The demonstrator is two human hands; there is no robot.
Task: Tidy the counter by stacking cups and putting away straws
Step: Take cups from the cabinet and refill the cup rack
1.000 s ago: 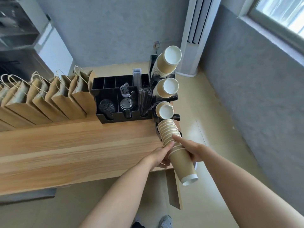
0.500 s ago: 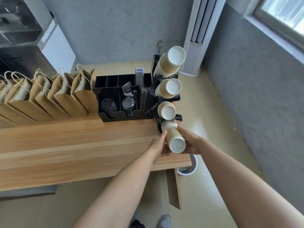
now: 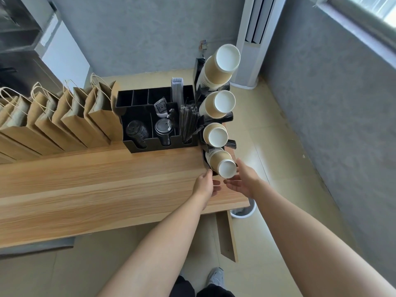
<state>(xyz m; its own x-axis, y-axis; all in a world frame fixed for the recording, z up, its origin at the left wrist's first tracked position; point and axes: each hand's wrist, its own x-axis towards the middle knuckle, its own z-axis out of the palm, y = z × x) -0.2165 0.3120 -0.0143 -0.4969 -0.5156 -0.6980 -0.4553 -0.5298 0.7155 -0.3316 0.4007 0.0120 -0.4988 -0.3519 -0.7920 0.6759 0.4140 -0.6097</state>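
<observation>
Several stacks of brown paper cups sit in a black cup holder (image 3: 230,144) at the counter's right end. The nearest cup stack (image 3: 221,163) rests in the lowest slot, its white end facing me. My left hand (image 3: 206,185) hovers just left of and below it, fingers apart, holding nothing. My right hand (image 3: 244,179) is open on the stack's right side, its fingertips close to the cup's rim. Dark wrapped straws (image 3: 188,121) stand in the black organizer (image 3: 158,146), and white wrapped straws (image 3: 177,86) stand behind them.
Brown paper bags (image 3: 64,116) line the back left of the wooden counter (image 3: 96,181). Black lids (image 3: 137,130) sit in the organizer's front bins. A white bin (image 3: 244,211) stands on the floor under the counter's right edge. A white floor unit (image 3: 252,39) stands behind.
The long cup stack that both hands held has slid into the lowest holder slot. Both hands have let go and opened beside it.
</observation>
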